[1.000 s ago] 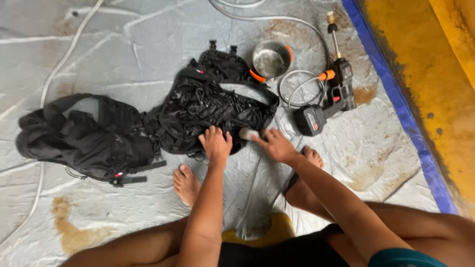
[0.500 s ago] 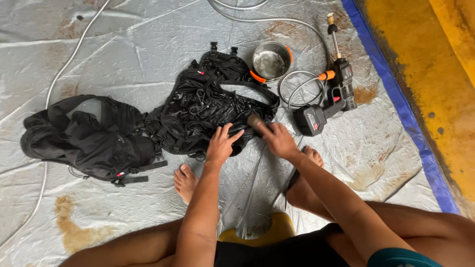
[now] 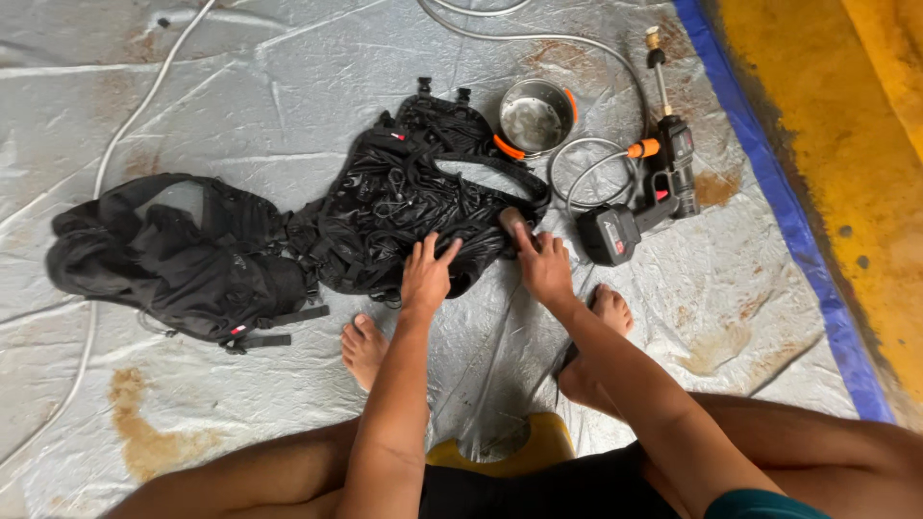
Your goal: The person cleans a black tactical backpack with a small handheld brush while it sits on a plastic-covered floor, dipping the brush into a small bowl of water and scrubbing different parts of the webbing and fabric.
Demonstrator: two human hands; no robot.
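A wet black backpack [image 3: 404,202] lies flat on a grey tarp [image 3: 240,86], straps uppermost. My left hand [image 3: 428,274] rests on its near edge with fingers spread. My right hand [image 3: 540,259] presses on the backpack's lower right corner, and a small pale object shows at its fingertips; what it is I cannot tell. A second black bag [image 3: 183,255] lies crumpled to the left, touching the first. My bare feet [image 3: 365,348] sit just below the bags.
A cordless spray gun [image 3: 654,187] with a coiled hose [image 3: 591,173] lies to the right. A metal bowl [image 3: 536,115] stands behind the backpack. A white hose [image 3: 135,106] crosses the tarp. A blue tarp edge [image 3: 779,202] borders yellow floor [image 3: 846,135].
Both hands have slid forward and up onto the backpack's near edge. The right hand has moved toward the lower right corner. The view has shifted slightly.
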